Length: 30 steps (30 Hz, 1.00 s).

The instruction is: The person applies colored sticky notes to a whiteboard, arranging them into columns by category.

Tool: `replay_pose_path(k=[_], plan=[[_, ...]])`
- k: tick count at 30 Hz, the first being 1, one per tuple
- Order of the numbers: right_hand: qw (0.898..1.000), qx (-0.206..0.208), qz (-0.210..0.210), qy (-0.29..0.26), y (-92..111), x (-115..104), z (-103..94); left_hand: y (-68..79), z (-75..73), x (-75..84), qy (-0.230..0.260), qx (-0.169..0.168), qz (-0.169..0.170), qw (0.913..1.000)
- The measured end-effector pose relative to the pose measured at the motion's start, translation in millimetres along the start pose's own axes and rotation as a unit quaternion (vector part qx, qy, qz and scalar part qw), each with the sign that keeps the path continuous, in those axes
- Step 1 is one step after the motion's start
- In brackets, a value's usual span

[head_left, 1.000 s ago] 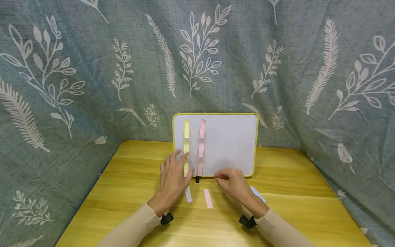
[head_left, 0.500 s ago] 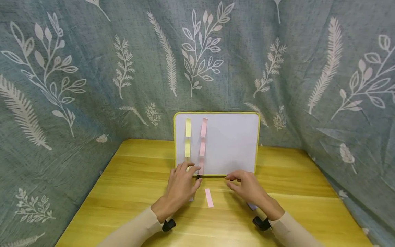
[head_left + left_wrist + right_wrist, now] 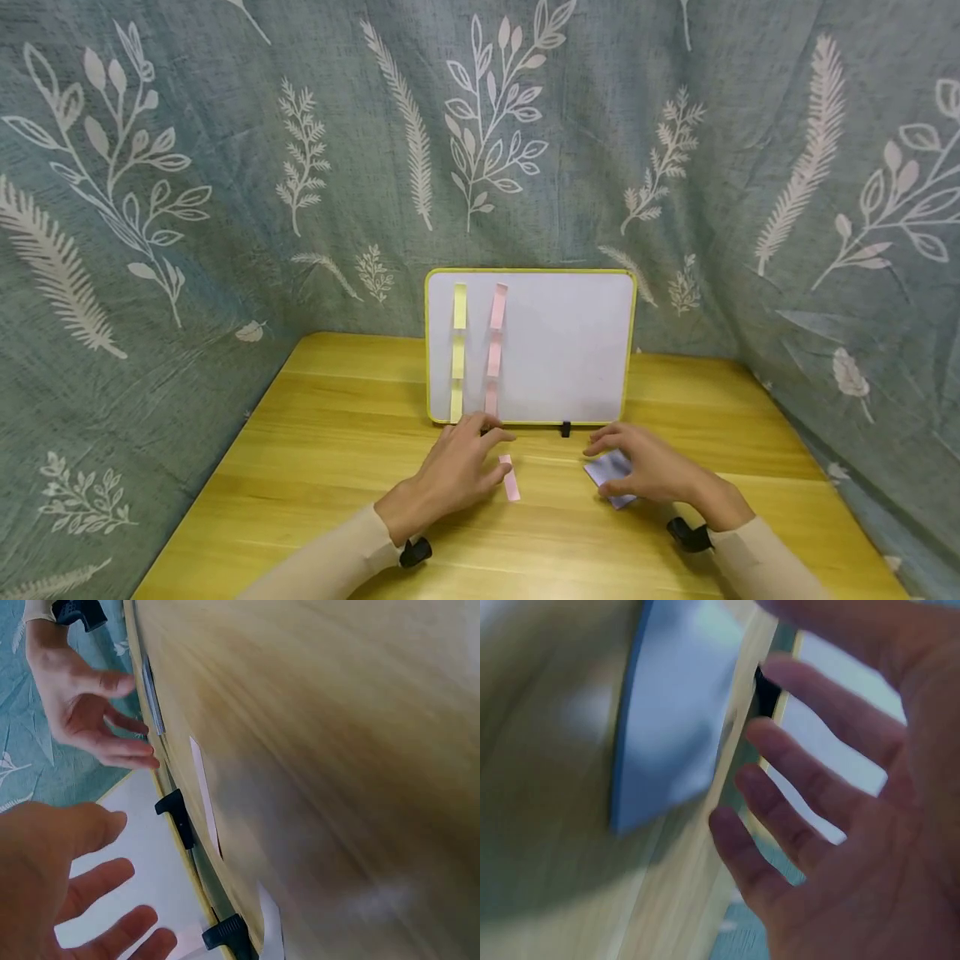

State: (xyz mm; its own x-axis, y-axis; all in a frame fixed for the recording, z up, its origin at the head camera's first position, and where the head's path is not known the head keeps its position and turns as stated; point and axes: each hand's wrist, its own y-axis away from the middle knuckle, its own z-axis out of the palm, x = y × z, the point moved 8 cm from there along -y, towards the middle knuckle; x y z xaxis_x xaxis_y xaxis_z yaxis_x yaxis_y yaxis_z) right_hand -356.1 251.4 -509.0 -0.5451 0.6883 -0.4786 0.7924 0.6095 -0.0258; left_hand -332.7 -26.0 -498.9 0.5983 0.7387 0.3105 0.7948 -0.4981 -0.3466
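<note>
My right hand (image 3: 648,465) reaches over a blue-violet pad of sticky notes (image 3: 611,477) on the table, thumb and fingers spread apart on either side of it. In the right wrist view, nothing is between its fingers and the pad (image 3: 675,720) lies just beyond the fingertips. My left hand (image 3: 457,475) hovers with parted, slightly bent fingers beside a loose pink paper strip (image 3: 512,483), holding nothing. The left wrist view shows that strip (image 3: 202,796) and a pale strip (image 3: 271,926) on the table below the hand; the pale one is hidden in the head view.
Behind the hands stands a yellow-rimmed whiteboard (image 3: 562,346) on black feet (image 3: 566,429). Yellow strips (image 3: 458,357) form a column at its left, with a column of pink strips (image 3: 494,354) beside it. A patterned curtain (image 3: 570,217) surrounds the wooden table (image 3: 360,400).
My right hand has moved right and toward me, from the board's lower edge to over the blue-violet pad, its fingers spreading. My left hand has dropped away from the yellow strips and shifted right.
</note>
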Motion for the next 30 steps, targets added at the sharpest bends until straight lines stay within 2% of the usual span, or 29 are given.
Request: replay_pose_path(k=[5, 12, 16, 20, 25, 30], plan=[[1.0, -0.027, -0.003, 0.0, 13.3, 13.5, -4.1, -3.3, 5.7, 4.7, 0.006, -0.042, 0.015, 0.999], [0.999, -0.005, -0.033, 0.008, 15.3, 14.9, -5.3, -8.8, 21.1, 17.9, -0.011, -0.103, 0.051, 0.9933], [0.999, -0.004, -0.034, 0.006, 14.1, 13.7, -1.4, -9.5, 29.8, 26.4, -0.022, -0.123, 0.072, 0.9895], [0.999, 0.007, -0.044, 0.009, 13.4, 9.9, 1.6, -11.9, 34.8, 34.2, -0.033, -0.136, 0.089, 0.9862], [0.996, 0.038, -0.08, 0.021, 8.8, -1.4, 6.7, -14.4, 38.7, 39.7, -0.036, -0.143, 0.101, 0.9839], [0.996, 0.034, -0.078, 0.012, -0.2, -9.9, 16.7, -14.1, 41.4, 41.6, -0.034, -0.15, 0.107, 0.9824]])
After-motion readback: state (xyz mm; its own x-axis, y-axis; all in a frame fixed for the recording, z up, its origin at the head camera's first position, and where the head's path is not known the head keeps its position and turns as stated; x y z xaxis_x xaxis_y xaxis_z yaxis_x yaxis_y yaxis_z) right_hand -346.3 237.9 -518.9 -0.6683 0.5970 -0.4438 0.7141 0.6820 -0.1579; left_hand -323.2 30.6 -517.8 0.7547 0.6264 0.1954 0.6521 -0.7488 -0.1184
